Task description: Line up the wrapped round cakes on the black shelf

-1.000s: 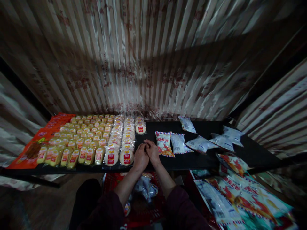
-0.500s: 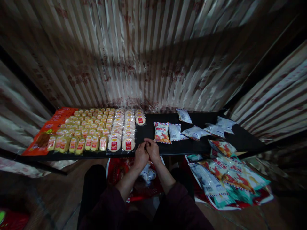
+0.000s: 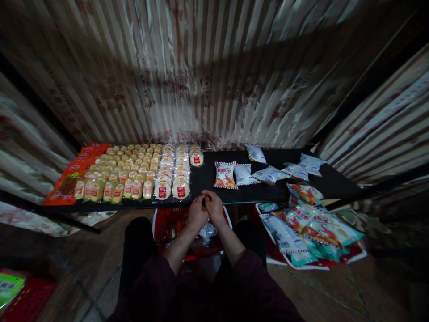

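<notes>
My left hand (image 3: 197, 213) and my right hand (image 3: 213, 206) touch each other at the front edge of the black table (image 3: 204, 181), their fingers curled together. Nothing shows between them, though what the fingers may enclose is hidden. Just beyond lies a red-and-white snack bag (image 3: 225, 175), face up. Silvery bags (image 3: 270, 174) lie to its right, back side up. Left of my hands stand columns of round white wrapped crackers (image 3: 181, 189), then rows of small yellow wrapped cakes (image 3: 118, 193).
Orange packets (image 3: 69, 179) lie at the table's left end. Below the table, a red basket (image 3: 160, 228) sits between my knees, and another basket (image 3: 326, 268) heaped with snack bags (image 3: 321, 230) stands at right. A striped curtain (image 3: 201, 71) hangs behind.
The view has tilted and shifted slightly, so the table sits higher in the picture and more of the red basket at lower left shows. My hands stay together; the packets are unmoved.
</notes>
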Demonstrator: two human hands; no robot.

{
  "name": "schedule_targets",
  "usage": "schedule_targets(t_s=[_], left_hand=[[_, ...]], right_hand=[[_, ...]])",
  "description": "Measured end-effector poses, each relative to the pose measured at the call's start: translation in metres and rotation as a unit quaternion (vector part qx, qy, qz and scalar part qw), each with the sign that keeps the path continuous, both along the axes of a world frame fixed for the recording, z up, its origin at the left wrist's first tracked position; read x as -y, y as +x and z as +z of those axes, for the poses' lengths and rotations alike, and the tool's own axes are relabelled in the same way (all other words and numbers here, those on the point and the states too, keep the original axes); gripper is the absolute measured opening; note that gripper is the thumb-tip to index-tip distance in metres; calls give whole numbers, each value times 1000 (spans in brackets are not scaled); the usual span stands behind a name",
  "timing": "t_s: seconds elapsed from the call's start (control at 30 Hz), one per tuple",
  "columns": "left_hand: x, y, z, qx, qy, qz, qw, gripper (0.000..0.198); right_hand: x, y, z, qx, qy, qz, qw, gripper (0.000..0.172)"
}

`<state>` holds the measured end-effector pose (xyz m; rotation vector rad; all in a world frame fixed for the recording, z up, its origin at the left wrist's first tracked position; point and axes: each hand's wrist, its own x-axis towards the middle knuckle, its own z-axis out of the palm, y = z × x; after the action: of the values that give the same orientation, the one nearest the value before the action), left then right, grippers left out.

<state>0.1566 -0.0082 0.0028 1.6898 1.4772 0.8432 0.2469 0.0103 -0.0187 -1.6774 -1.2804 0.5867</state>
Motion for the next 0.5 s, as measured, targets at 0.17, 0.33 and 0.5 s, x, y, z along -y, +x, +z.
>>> schedule_targets(t_s=[0.17,0.33,0.5], left_hand=[[10,-6,0,12,9,4,1000,46],[19,-9,-1,16,17,1,1000,45],[31,-12,-7,16,16,1,1000,46]], right_hand=[[11,-6,0,-14,16,2,1000,32],[19,-10,-2,-15,24,-4,1000,32],[33,-12,-11,-12,25,2,1000,32]])
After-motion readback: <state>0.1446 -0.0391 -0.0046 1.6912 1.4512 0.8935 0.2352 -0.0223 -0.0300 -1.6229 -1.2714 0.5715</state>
